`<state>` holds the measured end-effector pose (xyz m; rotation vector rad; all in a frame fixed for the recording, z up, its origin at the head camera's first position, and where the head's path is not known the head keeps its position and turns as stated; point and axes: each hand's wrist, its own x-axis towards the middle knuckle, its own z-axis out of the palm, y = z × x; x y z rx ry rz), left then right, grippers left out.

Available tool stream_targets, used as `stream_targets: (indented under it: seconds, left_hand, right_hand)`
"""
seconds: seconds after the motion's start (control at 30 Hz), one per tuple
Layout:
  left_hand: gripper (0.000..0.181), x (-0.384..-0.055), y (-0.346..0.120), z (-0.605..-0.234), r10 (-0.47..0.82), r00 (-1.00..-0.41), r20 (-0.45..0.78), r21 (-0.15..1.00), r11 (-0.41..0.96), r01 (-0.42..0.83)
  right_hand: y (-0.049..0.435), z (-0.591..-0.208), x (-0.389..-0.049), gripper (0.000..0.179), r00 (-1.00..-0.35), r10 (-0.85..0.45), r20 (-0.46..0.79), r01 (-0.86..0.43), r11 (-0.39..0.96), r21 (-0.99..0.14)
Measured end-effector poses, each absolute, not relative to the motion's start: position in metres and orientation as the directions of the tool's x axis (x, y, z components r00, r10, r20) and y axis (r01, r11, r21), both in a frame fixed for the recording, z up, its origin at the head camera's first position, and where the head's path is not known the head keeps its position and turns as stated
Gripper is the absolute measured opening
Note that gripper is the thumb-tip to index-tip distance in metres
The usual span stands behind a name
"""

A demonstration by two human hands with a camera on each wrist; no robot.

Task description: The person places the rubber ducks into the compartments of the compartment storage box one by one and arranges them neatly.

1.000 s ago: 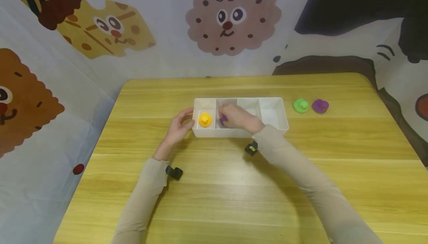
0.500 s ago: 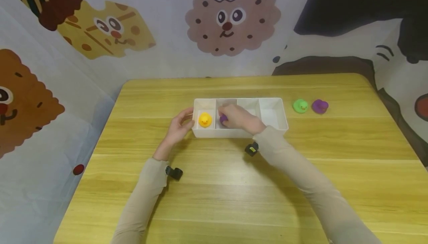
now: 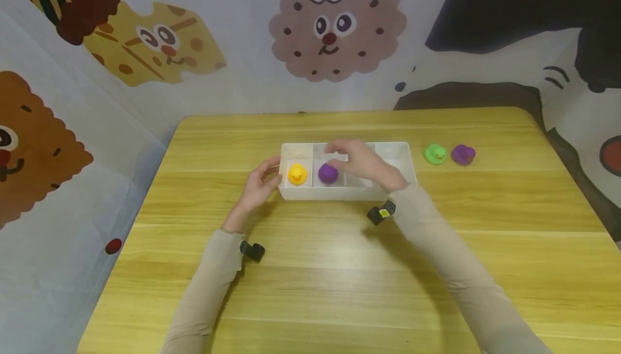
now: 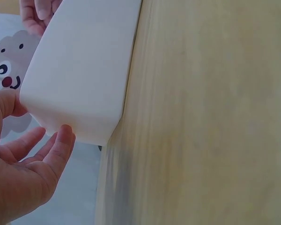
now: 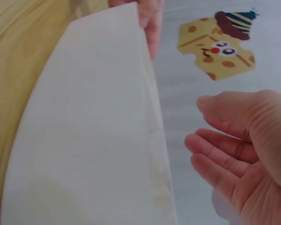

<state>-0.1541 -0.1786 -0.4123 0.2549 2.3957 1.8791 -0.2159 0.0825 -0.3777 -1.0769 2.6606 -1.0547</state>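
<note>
In the head view, a white divided box stands on the table. A yellow rubber duck sits in its leftmost compartment. To the right of that duck, a purple rubber duck occupies the second compartment. My left hand holds the box's left end, thumb at the rim and fingers against the end wall, as the left wrist view also shows. Over the box, my right hand hovers with thumb and fingers spread, close above the purple duck. The right wrist view shows nothing between the right hand's fingers.
Right of the box, a green rubber duck and a second purple duck rest side by side on the wooden table. A cloth printed with cartoon food hangs behind the table.
My right hand has let go of the purple duck in the second compartment and moved up and to the right, its fingers spreading. The left hand has stayed at the box's end.
</note>
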Motion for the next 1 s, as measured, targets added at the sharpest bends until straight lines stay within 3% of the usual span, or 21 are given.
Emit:
stream_targets:
  seconds: [0.23,0.73,1.0]
  left_hand:
    - [0.046,-0.165,-0.185,-0.436,0.174,-0.983,0.054,0.967,0.237,0.095]
    - [0.046,-0.167,-0.186,-0.440,0.175,-0.980,0.090,0.957,0.257,0.134]
    - [0.046,-0.161,-0.183,-0.426,0.178,-0.982,0.064,0.965,0.239,0.106]
  right_hand:
    - [0.099,-0.373,-0.216,0.025,-0.752,-0.600,0.275,-0.600,0.449,-0.662]
    - [0.148,-0.373,-0.218,0.022,-0.796,-0.448,0.407,-0.577,0.360,-0.733]
    - [0.180,-0.373,-0.218,0.023,-0.843,-0.382,0.380,-0.524,0.421,-0.740]
